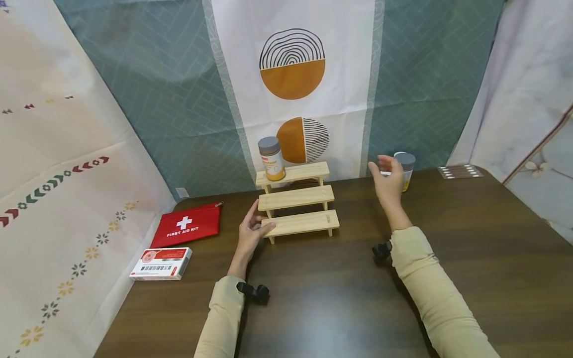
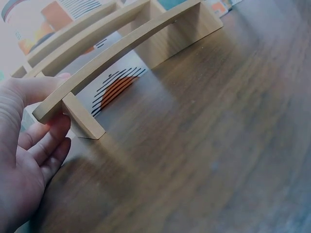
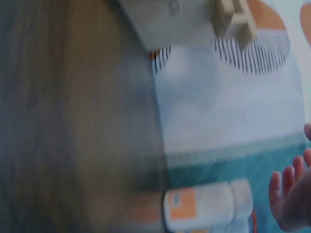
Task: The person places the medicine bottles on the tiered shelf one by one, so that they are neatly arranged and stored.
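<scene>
Sleeves: both forearms wore pale sleeves [image 1: 429, 283], a small black device [image 1: 254, 292] at each wrist.
Table: its dark brown top [image 1: 313, 298] lay under everything.
White box [image 1: 161, 263]: it lay flat at the left, near the cloth side wall, its top partly red.
Left hand [image 1: 250, 229]: it pinched the left end of the lowest step of the wooden stand [image 1: 296, 198], thumb above, fingers curled beneath.
Red pouch [image 1: 188, 224]: it lay just behind the box, marked as a first aid kit.
Wooden stand: it stood upright on the table before the back wall, three steps rising away from the person. It looked stiff and probably light, so a push could well have slid it. The step ends, thin enough to pinch, seemed the best hold; level handling seemed wise with a jar on top.
Right hand [image 1: 388, 185]: it hung in the air holding nothing, thumb well apart from the bent fingers.
Right jar [image 1: 407, 169]: it stood upright on the table near the right hand, with a gap between them in the right wrist view. It looked rigid and smooth, perhaps a little slippery; its weight could not be told. A wrap round the body below the lid seemed surest.
Top jar [image 1: 273, 161]: it stood upright on the left part of the highest step. It would likely have handled like the other, though a knock could have tipped it off.
Back wall: a patterned cloth [image 1: 344, 74] hung behind it all.
</scene>
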The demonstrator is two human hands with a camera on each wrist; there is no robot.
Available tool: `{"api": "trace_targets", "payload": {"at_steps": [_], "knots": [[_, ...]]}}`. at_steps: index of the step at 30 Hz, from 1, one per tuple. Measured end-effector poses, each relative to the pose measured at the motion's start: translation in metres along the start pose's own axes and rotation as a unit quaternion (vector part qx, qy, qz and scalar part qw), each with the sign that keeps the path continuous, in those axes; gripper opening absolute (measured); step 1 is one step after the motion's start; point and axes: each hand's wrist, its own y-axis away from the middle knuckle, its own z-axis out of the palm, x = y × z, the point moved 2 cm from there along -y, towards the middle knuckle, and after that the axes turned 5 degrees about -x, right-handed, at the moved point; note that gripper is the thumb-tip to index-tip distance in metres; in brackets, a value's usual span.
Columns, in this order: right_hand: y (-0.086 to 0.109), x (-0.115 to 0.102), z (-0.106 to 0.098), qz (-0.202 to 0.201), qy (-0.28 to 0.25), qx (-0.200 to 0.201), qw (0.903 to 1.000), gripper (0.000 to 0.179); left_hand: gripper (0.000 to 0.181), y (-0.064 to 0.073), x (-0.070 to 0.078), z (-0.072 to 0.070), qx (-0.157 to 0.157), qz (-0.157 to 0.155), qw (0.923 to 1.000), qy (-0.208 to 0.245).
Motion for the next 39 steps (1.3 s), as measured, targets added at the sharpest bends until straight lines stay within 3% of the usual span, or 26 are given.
{"api": "trace_targets", "payload": {"at_steps": [5, 9, 17, 26, 39], "knots": [[-0.001, 0.014, -0.024, 0.02, 0.049, 0.076, 0.9957, 0.032, 0.082, 0.0, 0.002, -0.001, 0.003, 0.001, 1.0, 0.002], [0.004, 0.029, -0.035, 0.046, 0.058, 0.098, 0.9924, 0.032, 0.082, 0.002, 0.001, -0.003, 0.003, -0.007, 1.0, 0.003], [0.01, 0.044, -0.038, 0.087, 0.057, 0.08, 0.9914, 0.034, 0.082, 0.003, -0.003, -0.006, 0.006, -0.007, 1.0, 0.003], [0.01, 0.05, -0.034, 0.104, 0.075, 0.021, 0.9915, 0.035, 0.082, 0.002, 0.0, -0.003, 0.0, -0.012, 0.9999, 0.002], [0.008, 0.054, -0.031, 0.1, 0.086, 0.046, 0.9902, 0.039, 0.082, 0.0, 0.0, -0.001, 0.004, -0.007, 1.0, 0.004]]}}
